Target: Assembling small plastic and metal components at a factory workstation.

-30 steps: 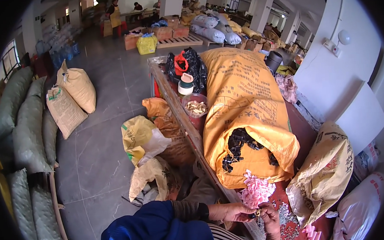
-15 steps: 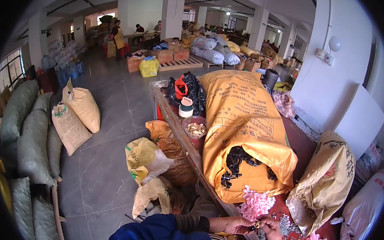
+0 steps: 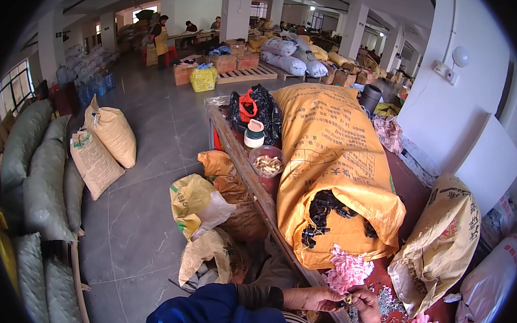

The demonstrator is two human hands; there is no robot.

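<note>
Low in the head view, my left hand (image 3: 313,299) and my right hand (image 3: 367,311) meet over the near edge of the red table. Both sets of fingers are pinched round a small black-and-brass-coloured piece (image 3: 347,300), whose exact kind is too small to make out. Just beyond my fingertips lies a heap of pink strips (image 3: 349,269). Loose small silvery metal pieces (image 3: 388,302) are scattered beside my right hand. Farther back, black plastic parts (image 3: 319,211) spill from the mouth of a big orange woven sack (image 3: 334,157).
A tan sack (image 3: 438,240) leans at the table's right. Along the wooden edge (image 3: 244,174) stand a tub of pale pieces (image 3: 267,162), a lidded jar (image 3: 254,135) and a black bag (image 3: 267,111). Open sacks (image 3: 199,205) sit on the floor at left. People work far off.
My view has shifted slightly, so the table's things sit a little differently in it. Both hands stay together on the small piece, with only slight finger movement.
</note>
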